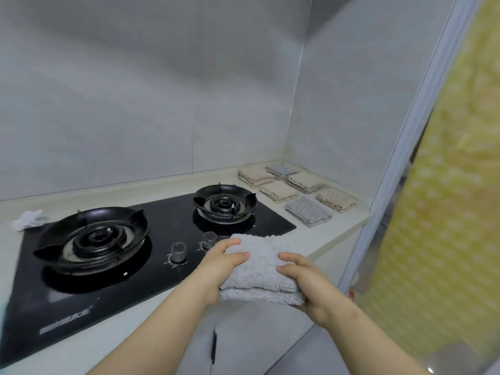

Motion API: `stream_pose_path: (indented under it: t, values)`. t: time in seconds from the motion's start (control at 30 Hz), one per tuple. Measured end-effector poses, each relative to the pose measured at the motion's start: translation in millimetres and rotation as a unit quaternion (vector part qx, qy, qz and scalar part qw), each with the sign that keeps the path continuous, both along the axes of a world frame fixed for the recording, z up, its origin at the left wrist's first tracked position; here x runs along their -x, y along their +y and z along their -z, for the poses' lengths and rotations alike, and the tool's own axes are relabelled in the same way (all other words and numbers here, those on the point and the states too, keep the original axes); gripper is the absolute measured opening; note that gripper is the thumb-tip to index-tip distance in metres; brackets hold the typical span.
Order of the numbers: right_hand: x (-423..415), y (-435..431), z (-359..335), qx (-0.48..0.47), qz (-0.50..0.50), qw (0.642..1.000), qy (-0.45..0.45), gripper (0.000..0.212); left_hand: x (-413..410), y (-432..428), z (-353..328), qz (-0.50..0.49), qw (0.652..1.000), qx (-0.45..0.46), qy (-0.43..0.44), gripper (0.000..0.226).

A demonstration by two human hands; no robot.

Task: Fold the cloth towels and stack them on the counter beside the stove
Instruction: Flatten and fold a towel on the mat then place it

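**Folded grey towel held at the hob's near right corner**

Both hands hold a thick, fluffy grey towel (259, 266) over the front edge of the counter (349, 226), just near and right of the black glass gas hob (167, 215). The towel is folded into a chunky block. Its stacked layers show along the near edge, which runs left to right and hangs out past the counter front. It looks slightly longer from near to far, though the wide-angle view makes that uncertain. Whether its far part rests on the counter cannot be told.

The left hand (219, 269) clasps the towel's left side, with digits curled over the top. The right hand (305, 282) grips the near right corner, two digits on top and the palm lower down.

On the counter at the far right, six folded towels lie flat in two rough rows:
- far row: a beige towel (254, 175), a grey one (280, 170) and a beige one (305, 181)
- nearer row: a beige towel (278, 191), a beige one (335, 200) and a grey one (308, 211)

A bare strip of counter lies between the hob's right edge and these towels. More runs from the nearest grey one to the front edge. A white frame post (392, 169) bounds the counter on the right, with a yellow patterned curtain (446, 185) beyond it. A crumpled white cloth (27, 219) sits at the hob's far left corner.
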State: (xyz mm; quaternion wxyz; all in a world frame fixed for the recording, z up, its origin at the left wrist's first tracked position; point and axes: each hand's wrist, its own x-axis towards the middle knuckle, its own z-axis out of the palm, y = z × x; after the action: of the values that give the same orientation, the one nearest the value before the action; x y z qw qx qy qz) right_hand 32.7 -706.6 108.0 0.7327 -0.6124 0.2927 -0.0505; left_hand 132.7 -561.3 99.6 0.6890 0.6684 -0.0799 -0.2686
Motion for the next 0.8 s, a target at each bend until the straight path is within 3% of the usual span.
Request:
stream_pose_path:
  t: [0.47, 0.8]
  values:
    - [-147, -211, -6, -0.019, -0.007, 1.000, -0.021, 0.023, -147, -215, -12, -0.002, 1.000, 0.002, -0.008, 0.031]
    - [-253, -379, 6, 0.070, -0.110, 0.991, -0.004, 0.025, -216, -359, 2, -0.104, 0.994, 0.015, 0.005, 0.033]
